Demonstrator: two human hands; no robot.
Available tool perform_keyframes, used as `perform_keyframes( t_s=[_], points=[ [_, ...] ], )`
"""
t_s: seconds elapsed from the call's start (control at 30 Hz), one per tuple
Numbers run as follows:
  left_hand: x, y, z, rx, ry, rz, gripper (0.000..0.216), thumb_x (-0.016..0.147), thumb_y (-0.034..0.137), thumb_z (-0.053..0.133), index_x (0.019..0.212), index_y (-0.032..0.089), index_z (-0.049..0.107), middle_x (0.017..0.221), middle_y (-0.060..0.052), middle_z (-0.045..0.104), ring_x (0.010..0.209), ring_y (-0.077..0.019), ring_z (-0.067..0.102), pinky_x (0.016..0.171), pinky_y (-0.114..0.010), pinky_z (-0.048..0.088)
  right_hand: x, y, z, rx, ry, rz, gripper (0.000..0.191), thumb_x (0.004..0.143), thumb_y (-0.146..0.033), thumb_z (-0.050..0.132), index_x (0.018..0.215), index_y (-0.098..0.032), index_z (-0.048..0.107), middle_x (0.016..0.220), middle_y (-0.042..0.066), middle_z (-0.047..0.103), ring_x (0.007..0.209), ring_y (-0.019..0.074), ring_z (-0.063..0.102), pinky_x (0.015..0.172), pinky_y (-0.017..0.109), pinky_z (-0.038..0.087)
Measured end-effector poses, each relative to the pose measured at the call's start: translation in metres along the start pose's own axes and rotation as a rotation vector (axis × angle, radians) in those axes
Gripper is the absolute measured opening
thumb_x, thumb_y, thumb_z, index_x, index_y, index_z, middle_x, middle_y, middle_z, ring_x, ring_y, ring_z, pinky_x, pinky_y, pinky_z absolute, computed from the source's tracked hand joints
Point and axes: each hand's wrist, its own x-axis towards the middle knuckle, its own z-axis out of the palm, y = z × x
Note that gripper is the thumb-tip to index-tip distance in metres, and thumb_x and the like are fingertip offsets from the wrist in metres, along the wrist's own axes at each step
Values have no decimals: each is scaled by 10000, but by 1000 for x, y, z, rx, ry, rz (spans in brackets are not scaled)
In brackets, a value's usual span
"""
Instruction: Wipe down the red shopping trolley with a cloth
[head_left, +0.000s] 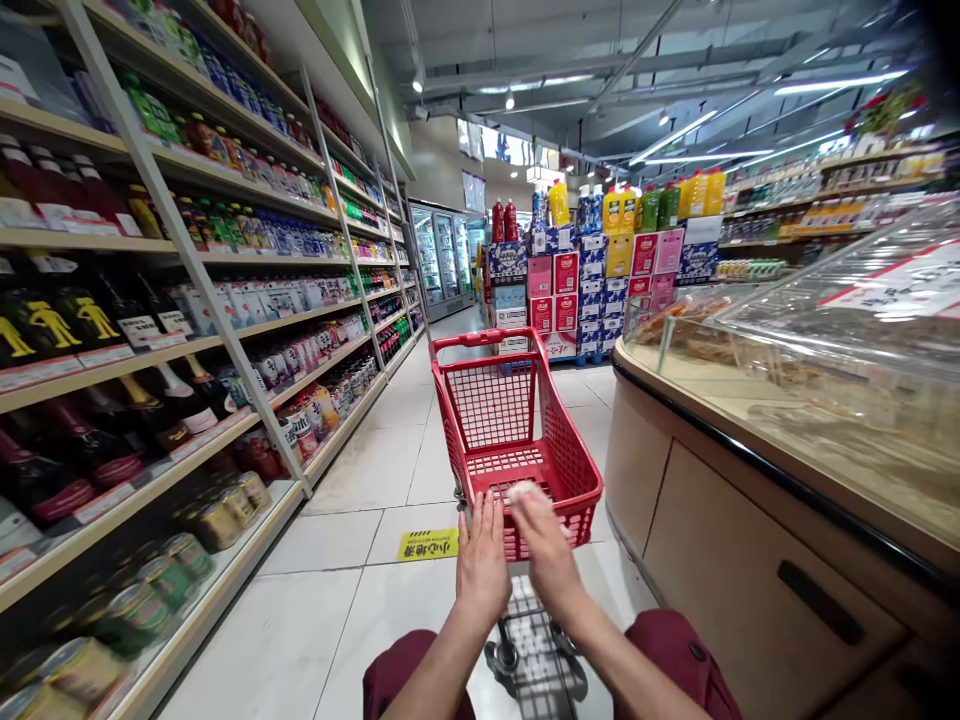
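Observation:
A red plastic shopping cart [566,450] stands right in front of me, its basket empty and its handle on the far side. My left hand [482,560] is at the basket's near end with its fingers stretched out and nothing held; whether it touches the rim I cannot tell. Beside it, my right hand [551,555] has its fingers bent around a small white crumpled tissue [519,490], over the near rim. Part of the tissue is hidden by the fingers. A dark caster wheel [506,655] shows beneath my wrists.
Drink shelves [285,325] run along the left. On the right is a wood-fronted display counter [720,520] with clear covers. Stacked cartons [566,305] with bottles on top stand ahead, glass-door fridges [442,255] behind. A yellow sign [427,545] lies on the tiled floor.

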Motion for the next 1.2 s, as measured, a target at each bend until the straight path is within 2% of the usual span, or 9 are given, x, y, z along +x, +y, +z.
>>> perform_keyframes(
  t_s=[0.07, 0.23, 0.4, 0.57, 0.73, 0.9, 1.03, 1.1, 1.2],
  points=[
    [-1, 1, 2, 7, 19, 13, 711, 679, -2, 339, 1369, 125, 223, 1453, -67, 198, 1346, -207, 93, 1075, -470, 199, 1, -2, 1, 32, -56, -59, 486, 857, -100, 345, 1316, -260, 363, 1332, 38, 439, 1281, 169, 307, 1023, 407, 361],
    [-4, 5, 4, 1, 59, 45, 740, 669, 49, 397, 1377, 111, 190, 1452, -85, 199, 1345, -226, 95, 1067, -470, 217, 2, 17, -15, -101, 81, 142, 496, 847, -90, 326, 1323, -226, 359, 1362, 72, 392, 1291, 207, 285, 1042, 472, 307],
    [-4, 2, 4, 33, 86, 43, 773, 647, 17, 384, 1382, 124, 171, 1446, -83, 221, 1342, -220, 119, 1066, -470, 219, -2, 18, -15, -14, -6, -26, 496, 848, -75, 318, 1306, -252, 383, 1333, 44, 437, 1286, 177, 298, 1024, 430, 353],
    [-4, -1, 4, 22, 88, 40, 759, 650, 38, 400, 1376, 117, 194, 1442, -92, 228, 1339, -227, 128, 1064, -470, 223, -1, 26, -25, -139, 70, 178, 507, 835, -64, 296, 1307, -229, 386, 1365, 73, 387, 1301, 204, 264, 1036, 493, 305],
    [-5, 2, 2, 6, 52, 28, 759, 641, 23, 380, 1373, 112, 202, 1451, -82, 201, 1345, -218, 100, 1069, -481, 199, -3, 7, -14, -33, -18, -79, 531, 839, -57, 324, 1333, -255, 334, 1346, 55, 418, 1293, 180, 283, 1018, 423, 360],
    [-7, 9, -3, -44, 28, 37, 746, 640, 45, 396, 1364, 81, 219, 1456, -96, 165, 1346, -235, 77, 1068, -493, 194, -3, 12, -19, -145, 79, 133, 531, 833, -70, 335, 1339, -233, 326, 1378, 85, 366, 1302, 216, 260, 1032, 482, 312],
    [-8, 11, -5, -62, 42, 46, 772, 609, 27, 399, 1360, 84, 231, 1453, -98, 181, 1346, -234, 85, 1070, -495, 191, -6, 3, -13, -42, -1, -31, 555, 826, -26, 298, 1332, -250, 335, 1356, 62, 404, 1302, 188, 263, 1032, 450, 332],
    [-8, 8, -4, -63, 64, 46, 773, 611, 12, 392, 1362, 92, 226, 1448, -96, 203, 1344, -223, 106, 1071, -491, 194, -5, 8, -17, -28, -11, -65, 537, 834, -42, 315, 1323, -263, 349, 1349, 56, 415, 1293, 181, 284, 1021, 437, 352],
    [-8, 2, -3, -59, 98, 39, 763, 623, -7, 381, 1361, 101, 224, 1439, -97, 236, 1339, -212, 142, 1068, -492, 205, -4, 23, -27, -133, 66, 106, 496, 844, -94, 352, 1318, -240, 362, 1373, 81, 375, 1299, 211, 269, 1023, 484, 328]
  ],
)
